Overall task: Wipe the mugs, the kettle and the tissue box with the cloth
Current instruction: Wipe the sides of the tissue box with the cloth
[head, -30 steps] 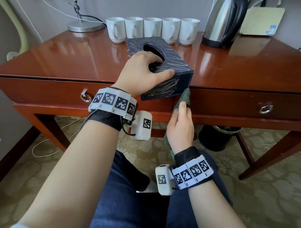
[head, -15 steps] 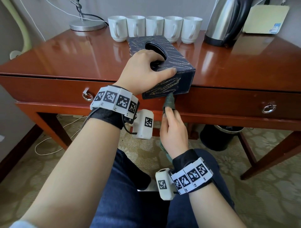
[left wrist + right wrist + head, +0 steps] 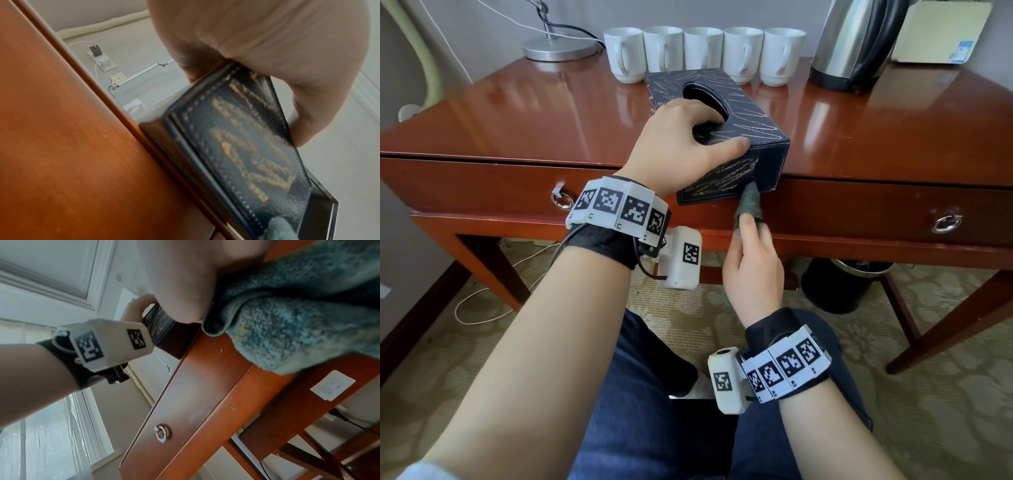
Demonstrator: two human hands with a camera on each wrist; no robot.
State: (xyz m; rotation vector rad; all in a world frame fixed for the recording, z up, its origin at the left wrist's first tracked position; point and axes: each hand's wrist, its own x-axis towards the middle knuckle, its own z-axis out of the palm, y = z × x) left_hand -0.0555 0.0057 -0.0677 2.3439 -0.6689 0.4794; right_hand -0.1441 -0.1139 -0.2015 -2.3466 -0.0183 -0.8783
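Note:
A dark blue tissue box (image 3: 743,123) with gold stitching juts over the desk's front edge. My left hand (image 3: 685,147) grips it from above, fingers in its round opening, thumb along the near top edge; the left wrist view shows the box's near side (image 3: 242,154). My right hand (image 3: 751,263) holds a teal cloth (image 3: 749,204) below the desk edge and presses its tip against the box's near face, close to the lower right corner. The cloth (image 3: 298,318) fills the right wrist view. Several white mugs (image 3: 703,51) stand in a row at the back, a steel kettle (image 3: 856,41) to their right.
The red-brown desk (image 3: 517,113) has two drawers with ring pulls (image 3: 945,222). A lamp base (image 3: 560,49) sits at the back left, a pale pad (image 3: 938,31) at the back right. A black bin (image 3: 842,284) stands under the desk. My legs are below.
My right hand with the cloth slid left along the box's near side, then back right toward its right corner. The left hand kept its grip on the box.

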